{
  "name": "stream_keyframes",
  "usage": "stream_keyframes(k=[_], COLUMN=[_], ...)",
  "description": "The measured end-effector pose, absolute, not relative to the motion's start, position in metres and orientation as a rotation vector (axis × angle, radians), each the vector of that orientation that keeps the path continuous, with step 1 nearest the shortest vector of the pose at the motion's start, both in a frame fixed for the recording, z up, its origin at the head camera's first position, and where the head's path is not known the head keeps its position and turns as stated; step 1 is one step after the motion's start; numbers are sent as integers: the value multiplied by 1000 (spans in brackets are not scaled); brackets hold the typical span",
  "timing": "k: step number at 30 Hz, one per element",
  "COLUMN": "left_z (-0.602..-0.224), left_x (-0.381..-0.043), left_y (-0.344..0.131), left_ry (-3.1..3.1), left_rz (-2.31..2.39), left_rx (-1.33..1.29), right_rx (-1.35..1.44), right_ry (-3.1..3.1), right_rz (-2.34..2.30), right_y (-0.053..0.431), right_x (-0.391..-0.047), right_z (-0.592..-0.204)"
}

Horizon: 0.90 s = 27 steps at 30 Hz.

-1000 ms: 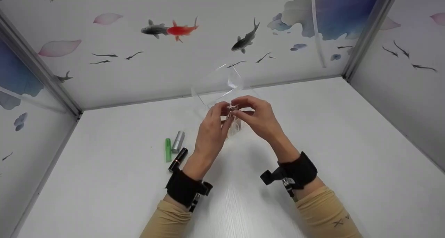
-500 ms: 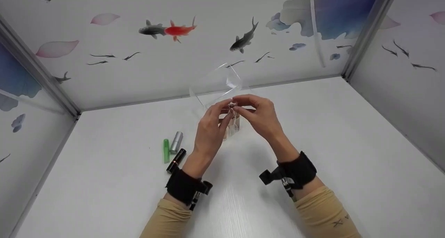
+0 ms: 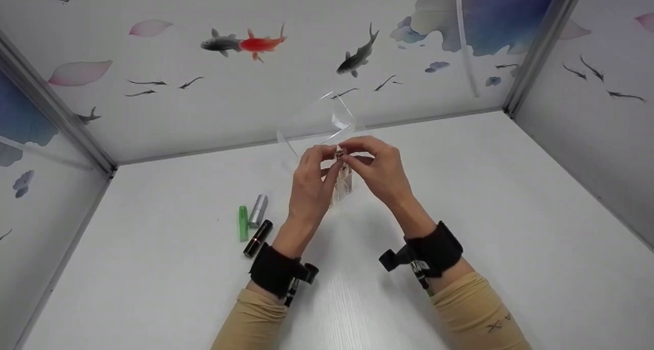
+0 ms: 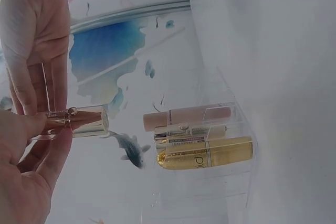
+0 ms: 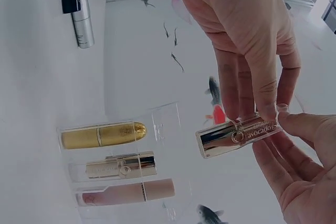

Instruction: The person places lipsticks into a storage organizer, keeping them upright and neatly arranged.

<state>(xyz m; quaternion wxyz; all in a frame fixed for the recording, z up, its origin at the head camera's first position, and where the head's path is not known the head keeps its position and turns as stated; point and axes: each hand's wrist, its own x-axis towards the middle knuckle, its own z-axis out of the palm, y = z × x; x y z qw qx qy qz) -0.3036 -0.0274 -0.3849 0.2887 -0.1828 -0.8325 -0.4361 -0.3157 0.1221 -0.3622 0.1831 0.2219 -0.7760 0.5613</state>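
Between the fingertips of both hands, above the holder, is a shiny gold lipstick tube (image 5: 231, 137) with a clear outer casing. My left hand (image 3: 310, 184) pinches its body, seen from the top in the right wrist view. My right hand (image 3: 380, 171) pinches its upper end with thumb and fingers. Below them a clear acrylic holder (image 4: 242, 182) carries a gold bullet-shaped tube (image 5: 102, 136), a second gold lipstick tube (image 5: 122, 166) and a pinkish lip gloss tube (image 5: 128, 193), all upright. The fingers partly hide the held tube's upper end.
Left of my left forearm lie a green tube (image 3: 242, 223), a silver tube (image 3: 258, 210) and a black tube with a gold ring (image 3: 258, 238). A clear upright panel (image 3: 317, 120) stands behind the hands. White walls (image 3: 153, 110) with painted fish enclose the table.
Both hands stay on the lipstick tube, with fingertips slightly higher and small shifts in grip. My left wrist has shifted a little to the right. The tubes on the table have not been handled.
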Motion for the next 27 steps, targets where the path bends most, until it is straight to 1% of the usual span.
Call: stream_keyframes(k=[10, 16, 21, 24, 27], left_z=[-383, -385, -387, -390, -390], left_x=[-317, -321, -325, -327, -329], left_y=[-13, -11, -12, -13, -14], left_ry=[-2221, -2175, -2133, -2133, -2152], left_rz=[-1258, -1356, -1422, -1434, -1395], left_rx=[-438, -430, -438, -421, -404], right_rx=[570, 560, 563, 475, 389], right_ry=[-2210, -2392, -2376, -2230, -2072], right_rz=[1509, 1499, 1836, 2092, 2232], right_y=[131, 138, 144, 148, 152], right_x=[-328, -340, -349, -351, -351], right_z=[-367, -377, -384, -383, -381])
